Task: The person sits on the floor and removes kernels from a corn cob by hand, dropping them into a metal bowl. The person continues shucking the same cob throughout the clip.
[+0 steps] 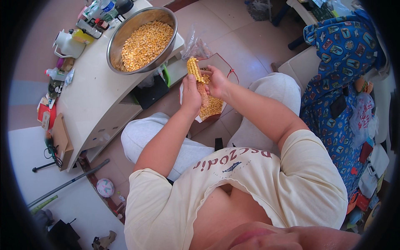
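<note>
A corn cob (194, 69) stands nearly upright between my hands, its upper part covered in yellow kernels and its lower part stripped to the reddish core. My left hand (191, 97) grips it from the left, thumb pointing up along the cob. On the other side, the fingers of my right hand (217, 82) curl against the cob, with some loosened kernels (205, 78) by them. Beneath my hands is an open bag (215, 62) with a red edge, holding loose corn kernels (213, 106). Part of the bag is hidden by my hands.
A steel basin (172, 47) of corn kernels sits at the edge of the white desk (89, 78). Bottles and a white jug (69, 45) line the desk's far side. Clear plastic (194, 43) lies beyond the bag. A blue patterned cloth (340, 47) covers seating at right.
</note>
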Demonstrator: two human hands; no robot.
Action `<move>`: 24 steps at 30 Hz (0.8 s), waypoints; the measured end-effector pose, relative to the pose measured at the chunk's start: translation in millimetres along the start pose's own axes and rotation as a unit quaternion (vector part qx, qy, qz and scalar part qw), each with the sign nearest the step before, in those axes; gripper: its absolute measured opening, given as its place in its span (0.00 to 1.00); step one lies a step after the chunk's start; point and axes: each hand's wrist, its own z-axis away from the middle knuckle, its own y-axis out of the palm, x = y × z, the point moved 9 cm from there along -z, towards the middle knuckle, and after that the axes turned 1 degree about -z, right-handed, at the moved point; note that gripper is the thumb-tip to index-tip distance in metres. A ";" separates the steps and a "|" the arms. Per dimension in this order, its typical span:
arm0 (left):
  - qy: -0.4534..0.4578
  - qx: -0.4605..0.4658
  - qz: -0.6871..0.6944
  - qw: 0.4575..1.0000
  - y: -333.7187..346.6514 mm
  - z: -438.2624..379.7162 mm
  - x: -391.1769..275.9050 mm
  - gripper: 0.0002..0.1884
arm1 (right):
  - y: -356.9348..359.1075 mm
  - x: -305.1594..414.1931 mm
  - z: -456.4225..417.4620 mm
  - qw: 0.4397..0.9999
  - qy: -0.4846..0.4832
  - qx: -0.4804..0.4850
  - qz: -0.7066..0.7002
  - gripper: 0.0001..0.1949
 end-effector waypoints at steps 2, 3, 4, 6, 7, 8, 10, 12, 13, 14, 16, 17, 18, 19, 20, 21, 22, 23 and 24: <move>-0.018 -0.024 -0.056 0.998 -6.2 -0.7 8.3 0.21 | 6.1 3.1 5.3 0.999 -0.032 0.024 0.030 0.26; -0.027 -0.037 -0.085 0.995 -9.8 -0.7 12.6 0.23 | 7.3 3.6 6.3 0.998 -0.053 0.020 0.027 0.27; -0.010 -0.052 -0.135 0.989 -12.6 -1.5 12.5 0.23 | 9.9 2.8 6.1 0.997 -0.073 0.017 0.025 0.28; 0.022 -0.081 -0.232 0.969 -11.8 -1.7 9.2 0.23 | 11.4 3.1 6.8 0.993 -0.117 0.004 0.031 0.29; 0.046 -0.082 -0.261 0.961 -6.3 1.9 6.1 0.24 | 10.4 4.1 7.7 0.989 -0.140 -0.005 0.040 0.30; 0.069 -0.082 -0.288 0.952 0.1 7.9 3.1 0.24 | 8.4 6.2 9.6 0.985 -0.163 -0.013 0.049 0.30; 0.071 -0.082 -0.319 0.942 2.2 10.9 1.2 0.24 | 10.4 3.3 19.6 0.989 -0.137 -0.038 0.044 0.30; 0.081 -0.084 -0.324 0.939 3.5 8.9 0.1 0.23 | 11.5 4.3 21.9 0.990 -0.131 -0.041 0.026 0.30; 0.086 -0.083 -0.327 0.937 5.0 8.0 -1.0 0.23 | 12.8 6.9 20.1 0.990 -0.137 -0.031 0.010 0.30; 0.085 -0.079 -0.326 0.938 6.8 7.9 -1.2 0.23 | 13.8 9.0 18.9 0.989 -0.144 -0.021 -0.005 0.30; 0.081 -0.072 -0.324 0.940 9.8 9.7 -3.2 0.22 | 16.1 10.8 24.0 0.990 -0.140 -0.024 -0.024 0.30; 0.086 -0.069 -0.315 0.943 11.3 10.5 -5.5 0.22 | 17.1 11.1 25.8 0.989 -0.138 -0.026 -0.034 0.29; 0.092 -0.064 -0.306 0.945 14.3 11.6 -7.5 0.22 | 13.8 10.1 21.3 0.990 -0.132 -0.023 -0.039 0.29; 0.098 -0.058 -0.298 0.948 17.4 11.7 -8.4 0.21 | 9.1 10.0 13.8 0.991 -0.127 -0.021 -0.045 0.28; 0.090 -0.057 -0.227 0.968 16.6 8.2 -4.4 0.21 | 3.8 10.6 6.6 0.991 -0.122 -0.018 -0.051 0.28; 0.082 -0.061 -0.156 0.983 12.2 2.9 0.2 0.20 | 7.0 10.9 6.7 0.990 -0.116 -0.013 -0.073 0.27; 0.074 -0.065 -0.083 0.992 7.8 -1.3 4.6 0.21 | 9.7 11.7 7.2 0.989 -0.110 -0.008 -0.094 0.26; 0.051 -0.059 -0.040 0.996 3.0 -4.9 10.5 0.21 | 12.4 11.8 7.9 0.988 -0.103 -0.003 -0.116 0.25; 0.029 -0.050 0.003 0.998 0.4 -8.4 11.5 0.21 | 10.2 13.1 5.5 0.988 -0.104 -0.003 -0.112 0.25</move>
